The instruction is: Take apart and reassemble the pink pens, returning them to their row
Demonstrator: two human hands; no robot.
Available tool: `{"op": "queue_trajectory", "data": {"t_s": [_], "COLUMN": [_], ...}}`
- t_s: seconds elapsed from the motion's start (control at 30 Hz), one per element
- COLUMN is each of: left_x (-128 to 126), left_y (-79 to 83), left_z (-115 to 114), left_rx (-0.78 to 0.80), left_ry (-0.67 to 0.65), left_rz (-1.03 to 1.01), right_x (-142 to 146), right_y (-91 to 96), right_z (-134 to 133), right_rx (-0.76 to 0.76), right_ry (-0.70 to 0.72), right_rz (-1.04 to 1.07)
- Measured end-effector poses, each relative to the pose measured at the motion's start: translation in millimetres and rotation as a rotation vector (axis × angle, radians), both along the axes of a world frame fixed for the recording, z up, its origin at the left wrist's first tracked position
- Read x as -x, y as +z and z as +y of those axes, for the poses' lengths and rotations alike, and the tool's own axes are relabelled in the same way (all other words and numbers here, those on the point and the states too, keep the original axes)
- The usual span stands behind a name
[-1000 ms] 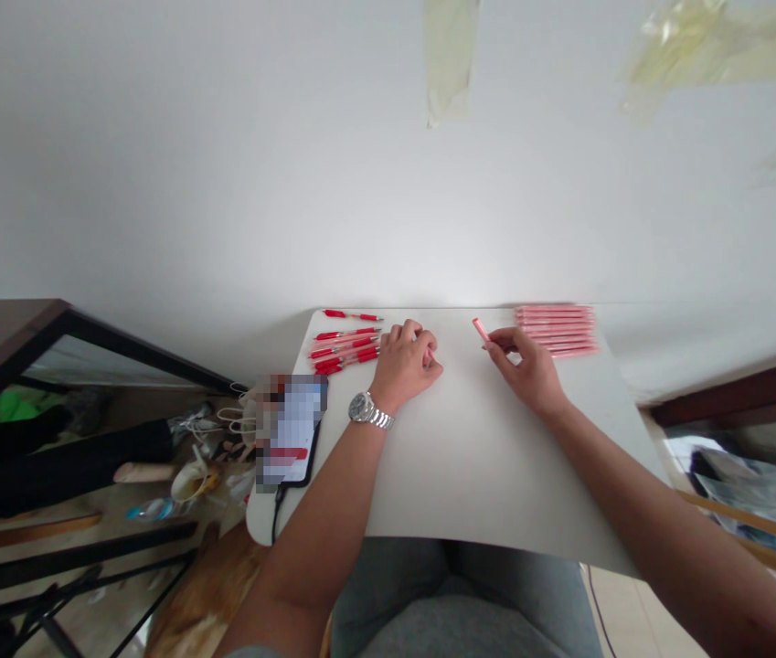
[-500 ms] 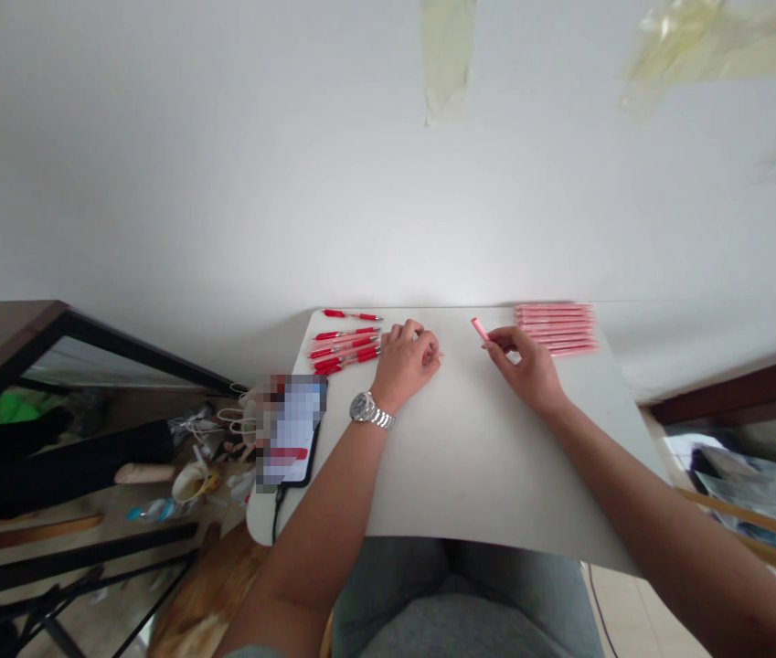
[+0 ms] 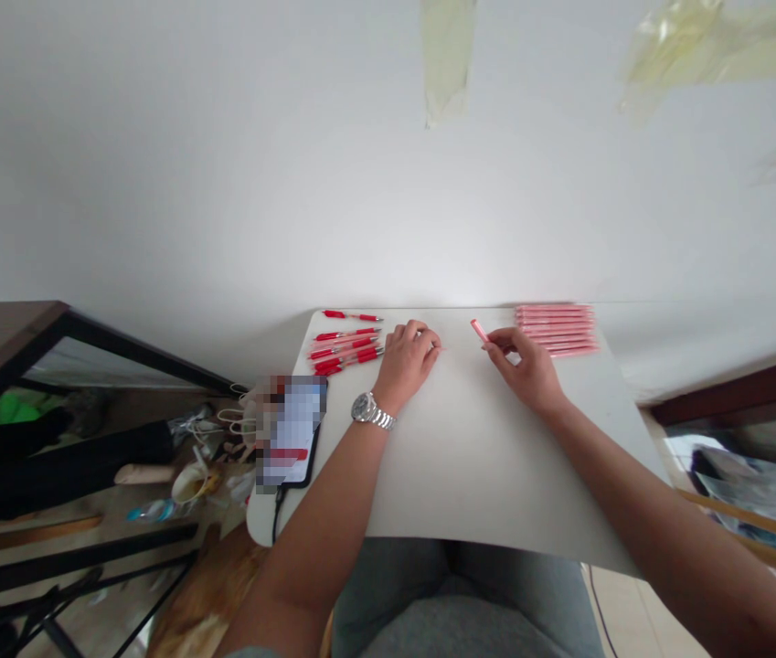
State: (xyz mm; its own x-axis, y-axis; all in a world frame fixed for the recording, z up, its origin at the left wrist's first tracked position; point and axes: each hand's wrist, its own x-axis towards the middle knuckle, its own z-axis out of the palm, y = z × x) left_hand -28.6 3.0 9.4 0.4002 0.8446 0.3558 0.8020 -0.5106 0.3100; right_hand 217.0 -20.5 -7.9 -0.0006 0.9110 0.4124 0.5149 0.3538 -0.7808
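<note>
My right hand [image 3: 525,367] pinches a pink pen [image 3: 479,330] between thumb and fingertips, its end pointing up and left over the white table. My left hand [image 3: 409,359], with a metal watch on the wrist, rests palm down with its fingers curled. A tiny pink tip pokes out by its fingertips; whatever lies under them is hidden. Left of that hand lie several red pens [image 3: 346,351] in a loose group, with one red pen [image 3: 352,315] apart behind them. Beyond my right hand a row of pink pens [image 3: 555,322] lies side by side.
A phone [image 3: 297,434] with a cable lies at the left edge of the white table [image 3: 470,475]. The wall [image 3: 388,183] rises right behind the table. A dark-framed desk [image 3: 10,338] stands left, with clutter on the floor. Bags [image 3: 758,484] lie at the right.
My left hand has turned slightly, its fingers now lower and closer to the tabletop, covering more of what is beneath. My right hand has hardly moved.
</note>
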Motion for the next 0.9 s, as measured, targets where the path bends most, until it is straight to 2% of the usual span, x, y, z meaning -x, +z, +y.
{"op": "queue_trajectory", "data": {"t_s": [0.47, 0.9], "left_x": [-2.5, -4.4], "left_y": [-10.2, -1.6], "left_z": [5.4, 3.7], "left_rx": [-0.041, 0.072], "left_ry": [-0.089, -0.128], "left_rz": [-0.286, -0.541], "right_x": [0.5, 1.7], "right_y": [-0.2, 0.5], "right_z": [-0.4, -0.8], "right_rx": [0.008, 0.005], "right_ry": [0.047, 0.056], "right_rz": [-0.031, -0.048]}}
